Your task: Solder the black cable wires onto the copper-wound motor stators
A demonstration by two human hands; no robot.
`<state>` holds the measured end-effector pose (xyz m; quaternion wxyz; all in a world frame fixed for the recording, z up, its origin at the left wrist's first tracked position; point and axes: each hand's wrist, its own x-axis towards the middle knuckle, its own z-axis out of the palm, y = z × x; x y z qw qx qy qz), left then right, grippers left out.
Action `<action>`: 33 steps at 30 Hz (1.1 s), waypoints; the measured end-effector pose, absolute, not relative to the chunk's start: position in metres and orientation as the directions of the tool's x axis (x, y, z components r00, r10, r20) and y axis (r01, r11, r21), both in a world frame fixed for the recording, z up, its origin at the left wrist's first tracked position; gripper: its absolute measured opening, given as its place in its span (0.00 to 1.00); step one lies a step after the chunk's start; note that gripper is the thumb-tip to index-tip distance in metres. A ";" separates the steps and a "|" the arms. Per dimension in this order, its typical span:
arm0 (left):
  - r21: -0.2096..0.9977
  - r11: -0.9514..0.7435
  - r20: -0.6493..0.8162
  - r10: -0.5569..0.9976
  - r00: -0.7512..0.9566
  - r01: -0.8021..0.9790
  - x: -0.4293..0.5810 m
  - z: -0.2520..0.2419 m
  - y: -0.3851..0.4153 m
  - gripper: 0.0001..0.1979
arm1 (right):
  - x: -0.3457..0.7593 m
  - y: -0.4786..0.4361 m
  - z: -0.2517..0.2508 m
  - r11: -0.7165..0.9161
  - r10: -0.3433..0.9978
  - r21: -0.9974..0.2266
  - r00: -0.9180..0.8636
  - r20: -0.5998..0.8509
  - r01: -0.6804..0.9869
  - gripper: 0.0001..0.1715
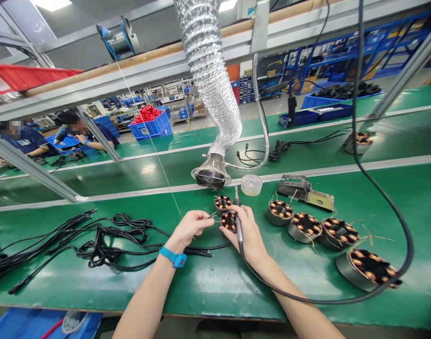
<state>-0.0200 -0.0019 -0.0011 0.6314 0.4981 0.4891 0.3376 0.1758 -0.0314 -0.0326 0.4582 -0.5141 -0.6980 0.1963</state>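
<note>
My left hand, with a blue wristband, is closed in a pinch on thin wire ends beside a small copper-wound stator. Around that stator and a soldering iron the fingers of my right hand are closed; the iron's tip points away from me. Just behind sits another stator, under the fume extractor's nozzle. A thin strand of wire runs down from a spool on the overhead shelf toward my left hand.
Several stators stand at right near a metal fixture. Clear tape lies behind my hands. Black cables cover the left side. The iron's cord loops around the right. Two people sit at far left.
</note>
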 end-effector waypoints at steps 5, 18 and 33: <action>0.956 0.114 -0.183 0.952 0.244 0.272 -0.016 -0.001 -0.004 0.23 | 0.176 -0.032 -0.032 0.394 0.897 -0.739 -0.052 0.439 0.547 0.31; 0.962 0.170 -0.223 0.940 0.260 0.214 -0.022 -0.003 -0.001 0.23 | 0.176 -0.031 -0.032 0.411 0.889 -0.734 -0.059 0.454 0.541 0.32; 0.927 0.012 -0.142 0.937 0.320 0.375 -0.021 0.002 -0.004 0.26 | 0.178 -0.032 -0.031 0.393 0.897 -0.715 -0.069 0.437 0.579 0.32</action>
